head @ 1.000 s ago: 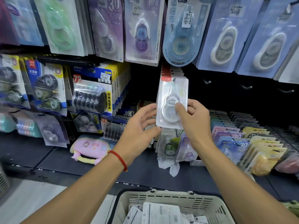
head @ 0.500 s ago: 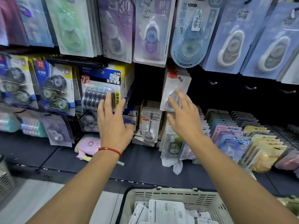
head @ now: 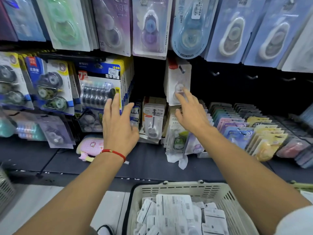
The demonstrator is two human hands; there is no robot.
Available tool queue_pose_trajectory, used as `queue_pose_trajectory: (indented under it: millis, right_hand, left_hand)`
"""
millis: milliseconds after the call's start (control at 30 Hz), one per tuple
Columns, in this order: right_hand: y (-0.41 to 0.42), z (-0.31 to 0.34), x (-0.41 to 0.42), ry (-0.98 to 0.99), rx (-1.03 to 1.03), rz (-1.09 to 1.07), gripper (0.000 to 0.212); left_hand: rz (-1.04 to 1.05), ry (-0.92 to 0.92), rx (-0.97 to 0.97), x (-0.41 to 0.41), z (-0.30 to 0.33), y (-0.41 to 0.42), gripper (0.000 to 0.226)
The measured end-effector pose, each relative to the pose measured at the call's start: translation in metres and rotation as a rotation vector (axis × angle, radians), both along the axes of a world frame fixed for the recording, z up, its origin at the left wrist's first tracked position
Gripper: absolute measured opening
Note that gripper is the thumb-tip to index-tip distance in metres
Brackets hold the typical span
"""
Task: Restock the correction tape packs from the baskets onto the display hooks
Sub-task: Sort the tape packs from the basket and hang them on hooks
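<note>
Reaching over a dark shelf (head: 149, 165) and cream basket (head: 177, 189), both hands spread, released.

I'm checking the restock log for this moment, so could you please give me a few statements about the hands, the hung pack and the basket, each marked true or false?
1. The white correction tape pack hangs on a display hook. True.
2. The left hand grips a pack. False: its fingers are spread and it holds nothing.
3. The right hand reaches toward the hung pack with straight fingers. True.
4. The basket at the bottom is empty. False: packs lie inside it.
5. The bare hooks to the right of the hung pack carry packs. False: nothing hangs on them.
</note>
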State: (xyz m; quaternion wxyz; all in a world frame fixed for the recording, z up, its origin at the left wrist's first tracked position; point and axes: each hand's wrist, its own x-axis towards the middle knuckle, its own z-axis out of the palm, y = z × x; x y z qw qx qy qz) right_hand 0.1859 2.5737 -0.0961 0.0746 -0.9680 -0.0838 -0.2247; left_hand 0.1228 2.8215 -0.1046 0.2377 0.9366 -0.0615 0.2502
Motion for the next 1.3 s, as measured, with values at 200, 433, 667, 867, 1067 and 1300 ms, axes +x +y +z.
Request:
queue_pose_trajectory:
  millis: [200, 433, 667, 867, 1067, 1300]
  right_hand:
    - [-0.033, -0.064, -0.072, 0.225, 0.255, 0.042, 0.021]
    - [-0.040, -0.187, -0.171, 1.040, -0.043, 0.141, 0.043]
    - [0.003, -0.289, -0.257, 1.025, -0.117, 0.154, 0.123]
    - [0.026, -0.310, -0.259, 0.918, -0.047, -0.091, 0.145]
    - [0.020, -0.311, -0.253, 0.938, 0.013, -0.112, 0.134]
    - [0.025, -0.307, -0.253, 0.846, 0.096, -0.026, 0.124]
  left_hand:
    - [-0.372, 0.275, 0.172, -0.041, -0.049, -0.017, 0.053]
    - [-0.459, 0.826, 0.267, -0.141, -0.195, -0.046, 0.047]
    - [-0.369, 1.041, 0.090, -0.171, -0.243, -0.041, 0.050]
    - [-0.233, 0.992, -0.093, -0.161, -0.240, -0.032, 0.040]
    - [-0.126, 0.978, -0.210, -0.158, -0.241, -0.028, 0.039]
    - [-0.036, 1.088, -0.246, -0.153, -0.235, -0.025, 0.039]
